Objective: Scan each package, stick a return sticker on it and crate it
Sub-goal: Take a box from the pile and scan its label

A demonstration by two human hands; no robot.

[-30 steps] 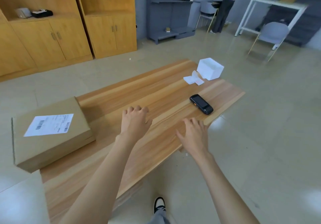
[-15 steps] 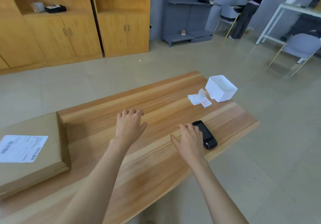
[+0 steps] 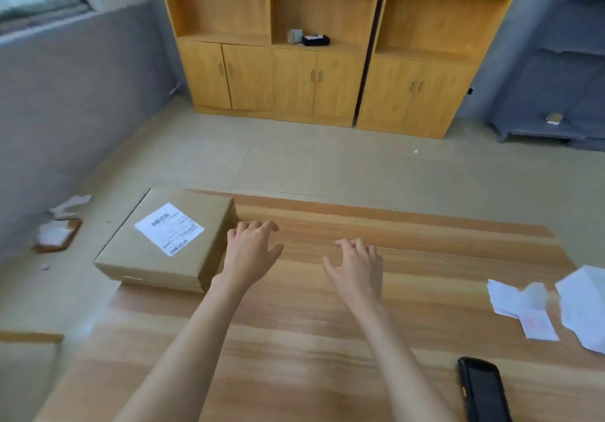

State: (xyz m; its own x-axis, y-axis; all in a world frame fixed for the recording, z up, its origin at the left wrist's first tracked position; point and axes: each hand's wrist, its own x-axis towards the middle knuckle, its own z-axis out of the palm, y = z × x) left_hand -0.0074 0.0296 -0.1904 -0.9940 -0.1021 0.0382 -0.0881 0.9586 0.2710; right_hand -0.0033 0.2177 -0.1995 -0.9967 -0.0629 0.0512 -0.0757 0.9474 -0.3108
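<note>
The cardboard package [image 3: 157, 258] sits at the left end of the surface [image 3: 327, 339], label up, and its longer sides seem to run away from you. Your left hand [image 3: 250, 253] is just to the right of the package, fingers [image 3: 258, 225] loosely spread and holding nothing. Your right hand [image 3: 355, 269] is farther right of the package, equally slack and empty. The handheld scanner [image 3: 483, 392] lies well to the right of the package, so your right hand is the nearer one for it.

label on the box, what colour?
White label with black barcodes and print; head view.
</note>
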